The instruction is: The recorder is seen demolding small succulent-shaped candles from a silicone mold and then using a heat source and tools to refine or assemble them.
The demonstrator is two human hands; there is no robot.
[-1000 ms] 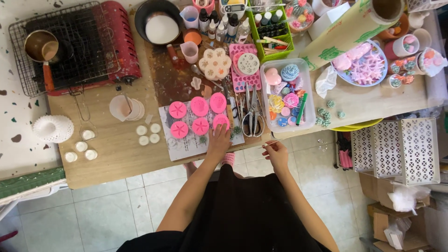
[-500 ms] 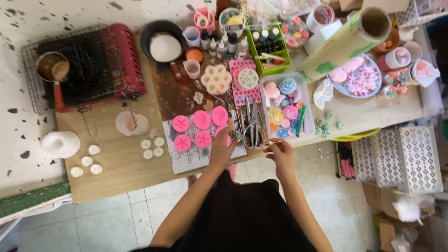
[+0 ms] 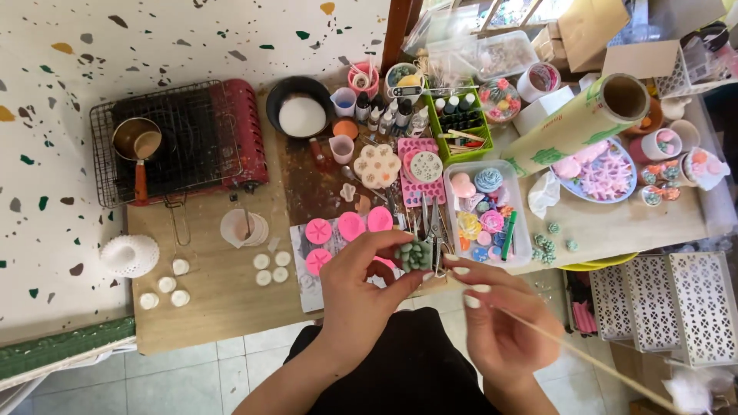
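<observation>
Green succulent (image 3: 416,254) is being pinched by the left hand (image 3: 361,288) above the table (image 3: 223,307); the right hand (image 3: 500,327) is gripping a thin stick (image 3: 584,360), likely needing careful aim.

A stove (image 3: 184,142) with a pot (image 3: 136,139) on it sits at the upper left of the frame, a bowl (image 3: 301,114) to its right. Moulds (image 3: 347,227) lie on the table (image 3: 223,307) at centre, scissors (image 3: 432,227) and a tub (image 3: 484,211) to their right. A roll (image 3: 580,123) lies at the upper right, above a plate (image 3: 596,173).
</observation>
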